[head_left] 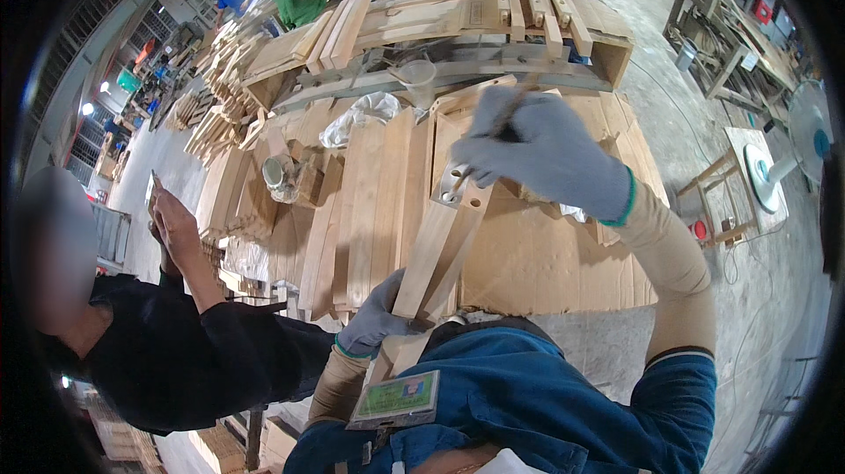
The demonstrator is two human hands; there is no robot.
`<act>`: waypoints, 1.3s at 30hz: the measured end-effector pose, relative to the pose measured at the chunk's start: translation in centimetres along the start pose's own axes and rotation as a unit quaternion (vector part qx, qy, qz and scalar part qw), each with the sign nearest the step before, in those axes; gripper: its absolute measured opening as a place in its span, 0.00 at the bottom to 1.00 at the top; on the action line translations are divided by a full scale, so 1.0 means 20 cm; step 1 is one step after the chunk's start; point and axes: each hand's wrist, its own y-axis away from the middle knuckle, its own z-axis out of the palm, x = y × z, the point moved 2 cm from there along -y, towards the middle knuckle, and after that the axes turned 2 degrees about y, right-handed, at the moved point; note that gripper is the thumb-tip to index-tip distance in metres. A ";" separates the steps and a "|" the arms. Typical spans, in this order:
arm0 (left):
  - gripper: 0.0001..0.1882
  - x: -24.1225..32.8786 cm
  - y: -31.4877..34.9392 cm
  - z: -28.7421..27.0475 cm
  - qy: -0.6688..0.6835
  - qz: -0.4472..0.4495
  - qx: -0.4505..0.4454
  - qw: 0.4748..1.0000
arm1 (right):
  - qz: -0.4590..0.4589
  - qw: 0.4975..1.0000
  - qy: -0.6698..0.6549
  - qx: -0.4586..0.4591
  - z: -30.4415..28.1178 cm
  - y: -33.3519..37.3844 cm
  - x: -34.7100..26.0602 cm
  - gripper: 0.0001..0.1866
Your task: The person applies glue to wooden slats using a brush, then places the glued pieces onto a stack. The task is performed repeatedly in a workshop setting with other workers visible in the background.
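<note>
My left hand (pixel 377 320), in a grey glove with a green cuff, is closed around the near end of a pale wooden bar (pixel 429 249). The bar slants away from me, and its far end has several round holes. Above that end is my right hand (pixel 554 144), gloved the same way, with its fingers pinched on a thin brown stick (pixel 509 111). The stick's lower tip is at a hole in the bar; whether it has a brush head I cannot make out. Beneath lies a cardboard-covered bench (pixel 554 271), with wooden boards (pixel 374 201) side by side on its left.
A plastic cup (pixel 419 78), a clear plastic bag (pixel 359 117) and a smeared jar (pixel 280 173) stand among the wood. At the left a person in dark clothing (pixel 194 351) holds something flat. A white fan (pixel 766 175) is at the right; more people work at the far bench.
</note>
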 end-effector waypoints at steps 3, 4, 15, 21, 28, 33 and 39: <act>0.47 0.02 0.01 0.04 -0.098 0.040 0.033 0.994 | -0.055 0.998 0.031 -0.013 0.00 -0.06 -0.07 0.19; 0.47 0.02 0.01 0.05 -0.083 0.031 0.034 0.995 | -0.079 0.995 0.066 -0.013 -0.01 -0.07 -0.08 0.19; 0.47 0.02 0.07 0.12 -0.032 0.015 0.032 0.999 | -0.010 0.999 -0.047 0.007 -0.06 -0.11 -0.02 0.20; 0.45 -0.05 0.08 0.07 -0.060 0.005 0.042 0.997 | -0.072 0.997 0.042 -0.005 -0.07 -0.07 -0.11 0.19; 0.46 -0.12 0.07 0.02 -0.069 0.113 0.013 0.991 | 0.050 0.991 -0.117 0.038 -0.07 -0.05 -0.02 0.14; 0.47 -0.05 0.10 0.03 -0.003 0.098 0.022 0.995 | 0.068 0.896 -0.398 0.186 0.03 0.13 0.13 0.07; 0.48 -0.05 0.11 0.01 -0.023 0.092 0.020 0.995 | -0.006 0.835 -0.457 0.307 0.32 0.31 0.26 0.03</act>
